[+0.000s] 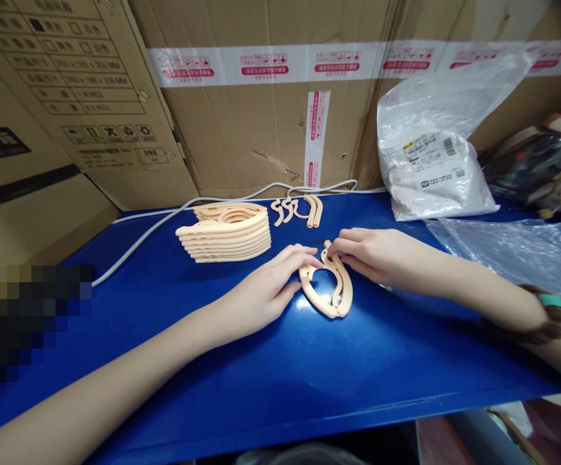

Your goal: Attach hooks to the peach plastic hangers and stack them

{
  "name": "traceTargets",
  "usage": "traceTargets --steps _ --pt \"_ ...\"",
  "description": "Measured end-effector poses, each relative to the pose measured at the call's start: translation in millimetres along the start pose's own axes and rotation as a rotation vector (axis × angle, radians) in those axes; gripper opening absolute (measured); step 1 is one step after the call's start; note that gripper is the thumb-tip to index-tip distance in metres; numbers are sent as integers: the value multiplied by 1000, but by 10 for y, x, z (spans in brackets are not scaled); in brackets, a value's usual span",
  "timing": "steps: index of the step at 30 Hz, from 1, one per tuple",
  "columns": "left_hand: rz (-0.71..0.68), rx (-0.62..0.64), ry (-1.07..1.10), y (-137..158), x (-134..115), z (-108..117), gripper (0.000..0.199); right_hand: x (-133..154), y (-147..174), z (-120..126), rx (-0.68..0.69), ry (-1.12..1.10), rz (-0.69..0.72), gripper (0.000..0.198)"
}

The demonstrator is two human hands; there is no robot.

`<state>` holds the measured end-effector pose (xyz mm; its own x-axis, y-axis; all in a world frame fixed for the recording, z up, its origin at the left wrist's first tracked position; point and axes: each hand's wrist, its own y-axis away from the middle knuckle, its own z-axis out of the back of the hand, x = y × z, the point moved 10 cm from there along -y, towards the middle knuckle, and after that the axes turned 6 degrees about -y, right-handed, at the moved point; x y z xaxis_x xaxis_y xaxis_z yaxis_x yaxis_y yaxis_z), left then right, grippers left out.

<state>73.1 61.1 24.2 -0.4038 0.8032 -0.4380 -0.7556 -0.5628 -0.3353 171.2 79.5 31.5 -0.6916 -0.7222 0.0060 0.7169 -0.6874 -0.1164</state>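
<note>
A beige folding clothes hanger [346, 294] lies folded flat on the blue table, its two curved arms meeting at the near end. My left hand [265, 290] grips its left arm, fingers over the top and thumb at the side. On the other side, my right hand [377, 258] has its fingers closed on the upper right part, partly hiding it. To the left stands a neat stack of folded beige hangers [226, 239]. Behind the hands lie loose hanger pieces: curved hooks [284, 210] and a pair of arm pieces [315, 212].
Large cardboard boxes [261, 129] wall off the back and left. A white cable [149, 242] runs along the table's rear. At back right sits a white plastic parcel bag [430, 174], with clear plastic wrap [493, 258] in front. The blue table [280, 387] ends at its near edge.
</note>
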Motion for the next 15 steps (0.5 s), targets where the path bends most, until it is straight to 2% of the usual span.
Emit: traceTargets --steps 4,6,12,15 --pt "32 5 -2 6 -1 6 34 69 0 12 -13 -126 28 31" --pt "55 11 1 8 5 6 38 134 2 18 -3 -201 56 32" --pt "223 87 17 27 94 -53 77 372 18 18 52 -407 196 29" --pt "232 110 -21 26 83 -48 83 313 5 65 11 -445 148 29"
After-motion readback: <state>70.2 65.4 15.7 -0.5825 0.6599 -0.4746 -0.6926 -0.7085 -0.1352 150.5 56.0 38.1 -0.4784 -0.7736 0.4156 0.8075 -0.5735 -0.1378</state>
